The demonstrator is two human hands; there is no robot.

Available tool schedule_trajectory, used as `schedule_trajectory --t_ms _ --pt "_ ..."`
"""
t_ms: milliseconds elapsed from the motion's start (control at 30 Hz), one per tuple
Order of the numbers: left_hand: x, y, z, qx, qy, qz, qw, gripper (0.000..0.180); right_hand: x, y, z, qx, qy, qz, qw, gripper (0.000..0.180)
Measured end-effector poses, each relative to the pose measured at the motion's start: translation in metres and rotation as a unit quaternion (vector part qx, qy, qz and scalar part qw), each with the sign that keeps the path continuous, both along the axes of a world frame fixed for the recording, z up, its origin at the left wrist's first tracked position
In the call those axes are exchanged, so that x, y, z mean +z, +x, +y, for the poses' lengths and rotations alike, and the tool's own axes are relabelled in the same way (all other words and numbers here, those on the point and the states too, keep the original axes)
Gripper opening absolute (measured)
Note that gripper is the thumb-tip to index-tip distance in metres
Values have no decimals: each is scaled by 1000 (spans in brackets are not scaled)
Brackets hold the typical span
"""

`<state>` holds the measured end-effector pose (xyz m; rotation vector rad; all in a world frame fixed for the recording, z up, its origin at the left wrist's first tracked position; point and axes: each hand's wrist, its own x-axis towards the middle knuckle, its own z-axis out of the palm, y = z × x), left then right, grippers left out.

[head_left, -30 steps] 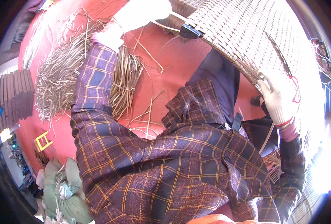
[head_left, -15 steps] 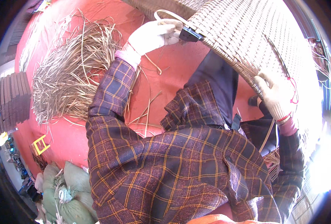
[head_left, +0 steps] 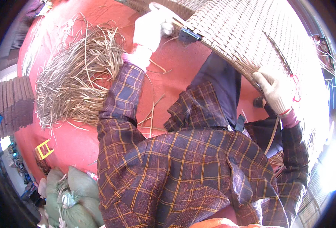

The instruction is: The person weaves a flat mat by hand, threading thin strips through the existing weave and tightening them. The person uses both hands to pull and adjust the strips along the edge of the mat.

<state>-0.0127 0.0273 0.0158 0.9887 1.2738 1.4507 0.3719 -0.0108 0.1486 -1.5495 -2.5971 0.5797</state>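
Observation:
A large woven rattan panel (head_left: pixel 243 34) slants across the upper right, pale where the light strikes it. At its left corner sits a small black bracket (head_left: pixel 189 35). Just beyond that bracket my left hand (head_left: pixel 151 28), in a white glove, is closed on a flat pale rattan strip (head_left: pixel 175 19) that runs to the panel's corner. My right hand (head_left: pixel 273 89), also gloved, grips the panel's lower edge, thumb and fingers around the rim; its fingertips are partly hidden. A dark strand (head_left: pixel 277 49) sticks up from the weave above it, beside a red cord (head_left: pixel 296 88).
A big heap of loose rattan strips (head_left: pixel 80 72) lies on the red surface (head_left: pixel 168 68) to the left. Green sacks (head_left: pixel 77 193) and a yellow frame-shaped piece (head_left: pixel 44 149) are at lower left. Stacked brown slats (head_left: pixel 14 102) stand at the far left.
My left hand has moved up and slightly away from the panel's corner, and the strip's loop now runs straighter. My right hand keeps its grip on the edge.

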Motion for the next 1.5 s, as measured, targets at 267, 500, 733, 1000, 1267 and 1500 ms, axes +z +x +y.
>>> schedule_trajectory --t_ms 267,500,733,1000,1267,1500 --pt "21 39 -27 109 306 273 905 18 8 -2 -9 -119 -123 162 972 19" --pt "17 95 -41 236 264 450 820 20 10 -34 0 26 -191 368 910 20" --pt "12 108 -46 229 118 184 949 31 -28 -40 5 -3 -128 411 903 30" --pt "5 104 -51 212 145 153 954 45 2 109 -51 -349 -97 537 762 26" --pt "9 111 -54 173 148 216 950 53 -2 115 -5 -244 208 -5 947 30" --pt "19 69 -68 145 231 364 891 25 6 13 -25 26 136 15 990 27"
